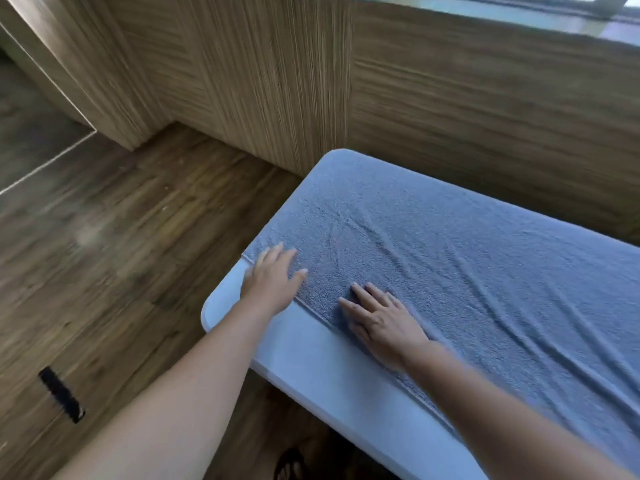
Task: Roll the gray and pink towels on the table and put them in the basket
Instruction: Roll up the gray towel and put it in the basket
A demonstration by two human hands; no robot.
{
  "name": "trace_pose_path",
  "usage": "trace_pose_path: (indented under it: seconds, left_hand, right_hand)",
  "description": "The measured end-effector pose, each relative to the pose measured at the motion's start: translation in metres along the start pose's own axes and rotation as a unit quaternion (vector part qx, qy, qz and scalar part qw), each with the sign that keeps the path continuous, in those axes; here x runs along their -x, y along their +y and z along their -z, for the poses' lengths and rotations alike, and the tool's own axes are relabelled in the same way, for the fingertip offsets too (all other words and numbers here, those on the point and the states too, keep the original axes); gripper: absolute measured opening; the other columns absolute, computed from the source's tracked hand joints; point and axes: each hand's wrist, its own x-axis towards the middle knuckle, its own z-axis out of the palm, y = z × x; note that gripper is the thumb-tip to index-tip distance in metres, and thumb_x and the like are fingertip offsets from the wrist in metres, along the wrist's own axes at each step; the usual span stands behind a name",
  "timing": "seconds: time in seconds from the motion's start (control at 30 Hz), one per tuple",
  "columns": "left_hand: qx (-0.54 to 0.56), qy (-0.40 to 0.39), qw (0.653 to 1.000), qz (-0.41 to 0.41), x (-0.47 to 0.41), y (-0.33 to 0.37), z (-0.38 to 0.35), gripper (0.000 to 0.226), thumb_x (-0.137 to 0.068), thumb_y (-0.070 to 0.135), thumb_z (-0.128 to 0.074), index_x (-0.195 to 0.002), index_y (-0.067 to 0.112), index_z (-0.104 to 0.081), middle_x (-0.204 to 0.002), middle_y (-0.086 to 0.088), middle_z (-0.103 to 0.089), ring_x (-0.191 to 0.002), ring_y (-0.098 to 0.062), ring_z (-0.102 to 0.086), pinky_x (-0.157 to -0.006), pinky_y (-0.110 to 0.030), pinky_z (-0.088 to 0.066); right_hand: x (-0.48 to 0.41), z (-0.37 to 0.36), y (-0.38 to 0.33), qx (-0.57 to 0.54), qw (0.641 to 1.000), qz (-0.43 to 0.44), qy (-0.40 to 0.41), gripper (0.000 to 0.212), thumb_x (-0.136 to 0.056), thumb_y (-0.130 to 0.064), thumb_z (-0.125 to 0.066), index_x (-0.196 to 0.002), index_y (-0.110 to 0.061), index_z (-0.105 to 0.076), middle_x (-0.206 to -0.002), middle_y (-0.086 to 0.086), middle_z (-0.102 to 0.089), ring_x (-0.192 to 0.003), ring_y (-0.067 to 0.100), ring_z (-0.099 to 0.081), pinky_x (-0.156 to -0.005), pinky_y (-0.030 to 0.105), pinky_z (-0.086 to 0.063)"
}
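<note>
A gray towel (450, 258) lies spread flat over most of a white table (311, 362), with shallow wrinkles across it. My left hand (272, 277) lies at the towel's near left corner, fingers straight, partly on the towel's hem and partly on bare table. My right hand (379, 320) presses flat on the towel near its front edge, fingers straight and spread. No pink towel and no basket are in view.
The table's rounded left end stands over a dark wood floor (121, 254). Wood-panelled walls (450, 109) run close behind the table. A black strip (61, 394) lies on the floor at lower left. A dark shoe (289, 465) shows under the table's edge.
</note>
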Motion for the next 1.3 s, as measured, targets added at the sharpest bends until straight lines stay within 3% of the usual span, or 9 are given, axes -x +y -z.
trace_pose_path:
  seconds: [0.07, 0.23, 0.53, 0.83, 0.93, 1.03, 1.13, 1.2, 1.3]
  left_hand:
    - [-0.04, -0.029, 0.999, 0.009, -0.019, -0.008, -0.003, 0.072, -0.097, 0.065, -0.038, -0.158, 0.034, -0.016, -0.168, 0.005, -0.003, -0.154, -0.019, -0.001, -0.121, -0.051, -0.01]
    - [-0.105, -0.063, 0.992, 0.021, -0.023, -0.038, -0.011, 0.087, -0.087, 0.083, -0.021, -0.158, 0.039, 0.005, -0.166, 0.01, 0.015, -0.153, -0.017, 0.014, -0.119, -0.059, -0.004]
    - [-0.096, -0.03, 0.995, 0.026, 0.054, -0.1, -0.027, 0.087, -0.085, 0.085, -0.003, -0.157, 0.038, 0.012, -0.164, 0.01, 0.023, -0.151, -0.016, 0.021, -0.12, -0.062, -0.003]
    - [-0.071, -0.007, 0.997, 0.036, 0.115, -0.144, -0.037, 0.088, -0.086, 0.084, -0.009, -0.158, 0.037, 0.009, -0.163, 0.013, 0.026, -0.153, -0.017, 0.014, -0.12, -0.06, -0.009]
    - [-0.085, -0.018, 0.996, 0.022, 0.12, -0.145, -0.024, 0.089, -0.085, 0.084, -0.008, -0.158, 0.036, 0.006, -0.166, 0.009, 0.018, -0.153, -0.017, 0.012, -0.121, -0.059, -0.008]
    - [-0.083, -0.003, 0.996, -0.029, 0.11, -0.12, 0.004, 0.089, -0.085, 0.083, -0.003, -0.159, 0.034, 0.003, -0.168, 0.006, 0.01, -0.154, -0.018, 0.01, -0.121, -0.057, -0.006]
    - [-0.053, 0.014, 0.993, -0.105, 0.094, -0.066, 0.033, 0.085, -0.089, 0.08, -0.012, -0.159, 0.033, -0.006, -0.168, 0.007, 0.0, -0.154, -0.016, 0.005, -0.122, -0.053, -0.006]
    - [-0.034, 0.016, 0.984, -0.173, 0.088, -0.011, 0.043, 0.086, -0.088, 0.082, -0.015, -0.159, 0.032, -0.014, -0.167, 0.007, -0.008, -0.154, -0.016, -0.002, -0.122, -0.052, -0.011]
    - [-0.02, 0.018, 0.962, -0.273, 0.096, 0.083, 0.04, 0.093, -0.08, 0.085, -0.012, -0.156, 0.033, -0.026, -0.166, 0.006, -0.018, -0.152, -0.017, -0.012, -0.12, -0.051, -0.019]
  right_hand:
    - [-0.005, -0.01, -0.003, 0.026, 0.999, -0.015, -0.011, 0.07, -0.09, -0.062, 0.004, -0.155, -0.044, -0.018, -0.166, -0.005, -0.006, -0.153, 0.024, -0.006, -0.122, 0.047, -0.007]
    - [0.0, -0.032, -0.004, 0.074, 0.996, -0.035, 0.02, 0.055, -0.1, -0.053, -0.019, -0.154, -0.04, -0.025, -0.163, 0.0, -0.025, -0.149, 0.029, -0.024, -0.12, 0.051, -0.021]
    - [0.038, -0.061, -0.061, 0.084, 0.996, -0.003, 0.023, 0.057, -0.103, -0.057, -0.013, -0.157, -0.04, -0.007, -0.166, -0.005, -0.004, -0.153, 0.021, 0.002, -0.119, 0.047, -0.005]
    - [0.074, -0.082, -0.123, 0.095, 0.995, -0.003, 0.007, 0.06, -0.103, -0.055, -0.025, -0.158, -0.037, -0.006, -0.166, -0.004, -0.006, -0.153, 0.023, -0.004, -0.117, 0.048, -0.009]
    - [0.074, -0.072, -0.128, 0.067, 0.998, -0.015, 0.001, 0.061, -0.101, -0.061, -0.022, -0.157, -0.041, -0.007, -0.166, -0.008, -0.005, -0.153, 0.018, 0.0, -0.119, 0.043, -0.005]
    - [0.085, -0.046, -0.123, 0.002, 0.995, -0.08, 0.057, 0.066, -0.093, -0.073, -0.007, -0.153, -0.048, 0.002, -0.164, -0.016, 0.01, -0.15, 0.007, 0.014, -0.122, 0.038, 0.0]
    - [0.121, -0.015, -0.105, -0.049, 0.971, -0.173, 0.159, 0.077, -0.084, -0.081, 0.006, -0.153, -0.047, -0.002, -0.163, -0.018, 0.002, -0.151, 0.004, 0.003, -0.122, 0.028, -0.002]
    - [0.168, 0.001, -0.086, -0.092, 0.935, -0.25, 0.233, 0.08, -0.086, -0.081, -0.003, -0.155, -0.041, -0.015, -0.162, -0.016, -0.01, -0.149, 0.004, -0.01, -0.117, 0.016, -0.001]
    - [0.264, 0.01, -0.059, -0.131, 0.859, -0.354, 0.347, 0.069, -0.092, -0.072, -0.029, -0.151, -0.038, -0.029, -0.159, -0.013, -0.027, -0.145, 0.003, -0.023, -0.115, 0.013, -0.01]
